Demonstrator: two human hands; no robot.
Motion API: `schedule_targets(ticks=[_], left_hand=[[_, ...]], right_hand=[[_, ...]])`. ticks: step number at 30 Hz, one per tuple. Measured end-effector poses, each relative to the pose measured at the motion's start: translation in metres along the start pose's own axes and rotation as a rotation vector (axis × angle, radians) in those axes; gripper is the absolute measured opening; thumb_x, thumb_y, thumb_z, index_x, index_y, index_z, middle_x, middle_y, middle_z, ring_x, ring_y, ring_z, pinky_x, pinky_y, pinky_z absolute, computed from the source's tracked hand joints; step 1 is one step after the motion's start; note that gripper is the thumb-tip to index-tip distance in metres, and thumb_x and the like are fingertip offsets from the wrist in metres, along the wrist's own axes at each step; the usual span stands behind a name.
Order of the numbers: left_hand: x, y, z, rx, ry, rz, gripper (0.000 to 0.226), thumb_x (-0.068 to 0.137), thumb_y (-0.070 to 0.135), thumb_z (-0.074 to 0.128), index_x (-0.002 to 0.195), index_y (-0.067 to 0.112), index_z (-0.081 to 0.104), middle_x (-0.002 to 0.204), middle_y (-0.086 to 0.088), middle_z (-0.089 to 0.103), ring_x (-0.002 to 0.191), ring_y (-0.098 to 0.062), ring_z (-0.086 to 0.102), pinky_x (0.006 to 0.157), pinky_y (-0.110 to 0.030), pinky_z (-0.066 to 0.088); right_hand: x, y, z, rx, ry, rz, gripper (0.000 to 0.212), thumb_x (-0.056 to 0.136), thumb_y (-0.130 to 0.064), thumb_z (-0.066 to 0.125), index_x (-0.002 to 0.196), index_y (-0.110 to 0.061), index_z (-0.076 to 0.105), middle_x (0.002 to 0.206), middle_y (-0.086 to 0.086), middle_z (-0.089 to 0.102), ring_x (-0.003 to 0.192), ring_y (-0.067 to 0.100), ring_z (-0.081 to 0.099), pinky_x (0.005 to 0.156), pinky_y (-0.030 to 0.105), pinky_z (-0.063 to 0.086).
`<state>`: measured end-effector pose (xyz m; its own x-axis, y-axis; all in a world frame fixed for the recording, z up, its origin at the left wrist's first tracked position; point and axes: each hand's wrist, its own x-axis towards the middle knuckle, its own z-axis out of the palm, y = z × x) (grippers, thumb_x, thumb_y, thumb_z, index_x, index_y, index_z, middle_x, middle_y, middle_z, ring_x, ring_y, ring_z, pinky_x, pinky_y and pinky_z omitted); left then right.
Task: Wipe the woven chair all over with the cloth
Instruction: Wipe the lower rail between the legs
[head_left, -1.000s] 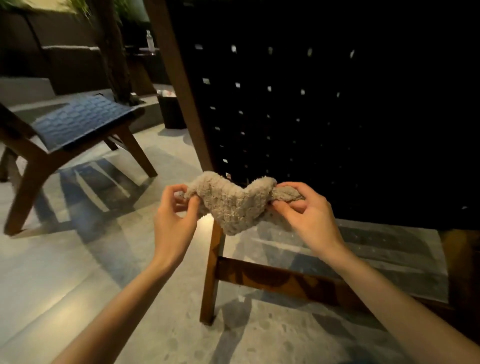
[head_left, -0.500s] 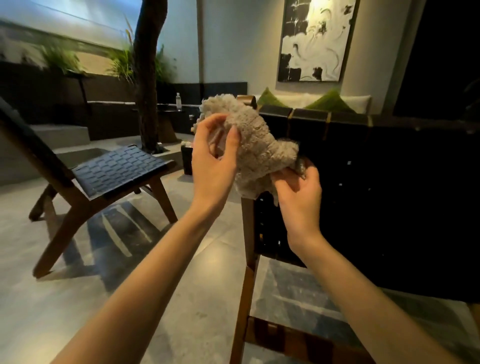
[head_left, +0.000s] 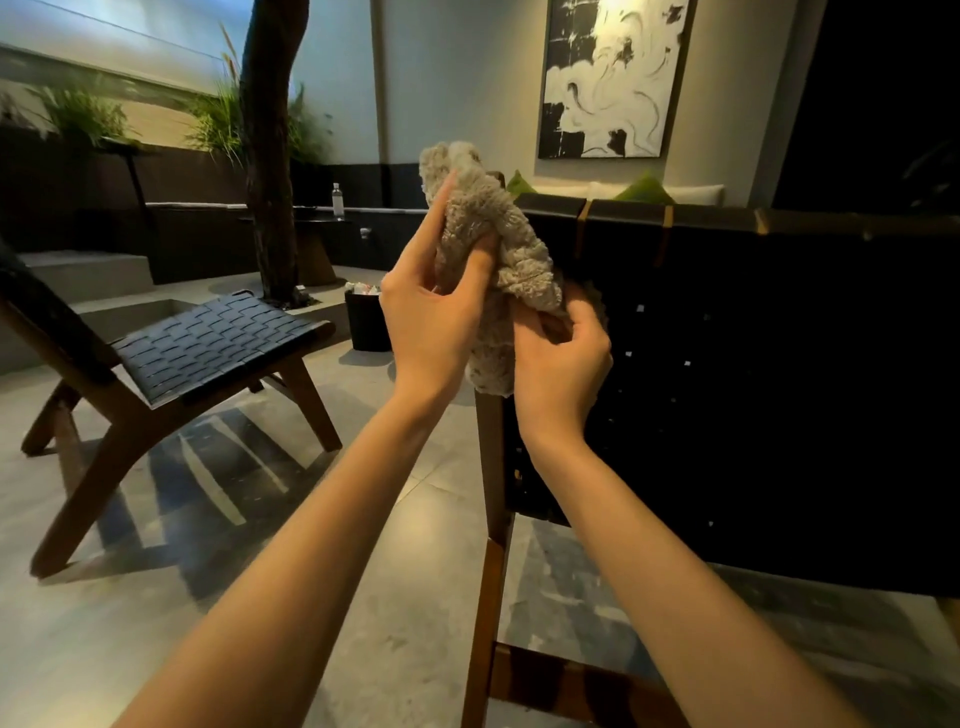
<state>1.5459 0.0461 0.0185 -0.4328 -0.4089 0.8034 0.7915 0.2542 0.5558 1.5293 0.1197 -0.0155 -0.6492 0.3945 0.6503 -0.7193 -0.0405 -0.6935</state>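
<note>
Head view: I'm watching both hands coming up from low by the wooden post (head_left: 491, 467) a second ago to the top corner of the woven chair (head_left: 753, 389), which is sitting just behind and right of the right hand (head_left: 561, 364). The cloth (head_left: 498, 234), stretched between them back then, is now getting bunched into a wad. The left hand (head_left: 431, 312) is pinching its upper part and the right hand is gripping the lower fold. I'm reading this as regripping before wiping the top rail. I can't tell if the cloth is touching the chair yet. The cloth is looking shaggy, soft and beige. The chair back is showing flat dark straps, tightly woven, on smooth brown wood. A second woven chair (head_left: 208, 343) is sitting well left of the left hand.
</note>
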Motion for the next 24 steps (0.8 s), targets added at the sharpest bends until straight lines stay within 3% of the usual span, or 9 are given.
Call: schedule_targets(ticks=[2, 6, 12, 16, 21, 24], left_hand=[[-0.009, -0.008, -0.002, 0.033, 0.004, -0.039, 0.045, 0.090, 0.008, 0.061, 0.134, 0.003, 0.051, 0.120, -0.012, 0.064, 0.110, -0.016, 0.062, 0.093, -0.039, 0.052], [-0.025, -0.025, -0.008, 0.065, 0.000, -0.073, 0.039, 0.091, 0.005, 0.059, 0.129, -0.001, 0.054, 0.115, -0.014, 0.066, 0.109, -0.019, 0.062, 0.093, -0.041, 0.052], [-0.062, -0.066, -0.016, 0.119, -0.050, -0.163, 0.037, 0.092, 0.006, 0.056, 0.128, 0.000, 0.055, 0.112, -0.012, 0.067, 0.106, -0.017, 0.063, 0.089, -0.041, 0.054], [-0.089, -0.098, -0.021, 0.157, -0.079, -0.225, 0.034, 0.092, 0.006, 0.056, 0.125, 0.004, 0.059, 0.105, -0.003, 0.069, 0.100, -0.012, 0.066, 0.083, -0.031, 0.057], [-0.120, -0.133, -0.025, 0.200, -0.109, -0.274, 0.029, 0.092, 0.006, 0.056, 0.114, 0.022, 0.065, 0.095, 0.008, 0.071, 0.090, -0.018, 0.067, 0.078, -0.044, 0.057], [-0.137, -0.156, -0.027, 0.225, -0.128, -0.289, 0.026, 0.092, 0.009, 0.057, 0.104, 0.030, 0.067, 0.090, 0.004, 0.071, 0.086, -0.021, 0.067, 0.075, -0.048, 0.056]], right_hand=[[0.000, 0.006, -0.004, 0.006, -0.036, -0.038, 0.008, 0.085, -0.017, 0.070, 0.092, -0.014, 0.071, 0.077, -0.019, 0.063, 0.077, -0.005, 0.062, 0.066, 0.013, 0.051], [-0.004, 0.024, -0.012, -0.005, -0.132, -0.102, 0.004, 0.086, -0.015, 0.069, 0.088, -0.016, 0.072, 0.072, -0.022, 0.063, 0.072, -0.010, 0.061, 0.061, 0.009, 0.047], [-0.022, 0.070, -0.032, -0.131, -0.240, -0.076, 0.017, 0.085, -0.007, 0.066, 0.075, -0.021, 0.064, 0.062, -0.023, 0.055, 0.062, -0.013, 0.056, 0.052, 0.007, 0.042], [-0.036, 0.104, -0.044, -0.207, -0.315, -0.008, 0.020, 0.086, -0.005, 0.062, 0.070, -0.016, 0.062, 0.060, -0.019, 0.053, 0.057, -0.010, 0.054, 0.049, 0.008, 0.039], [-0.053, 0.138, -0.054, -0.219, -0.366, 0.064, 0.017, 0.087, 0.000, 0.059, 0.088, -0.017, 0.062, 0.074, -0.017, 0.054, 0.073, -0.013, 0.055, 0.064, -0.002, 0.038], [-0.063, 0.160, -0.058, -0.239, -0.366, 0.135, 0.021, 0.087, 0.000, 0.058, 0.086, -0.021, 0.057, 0.075, -0.017, 0.053, 0.075, -0.017, 0.053, 0.064, 0.002, 0.039]])
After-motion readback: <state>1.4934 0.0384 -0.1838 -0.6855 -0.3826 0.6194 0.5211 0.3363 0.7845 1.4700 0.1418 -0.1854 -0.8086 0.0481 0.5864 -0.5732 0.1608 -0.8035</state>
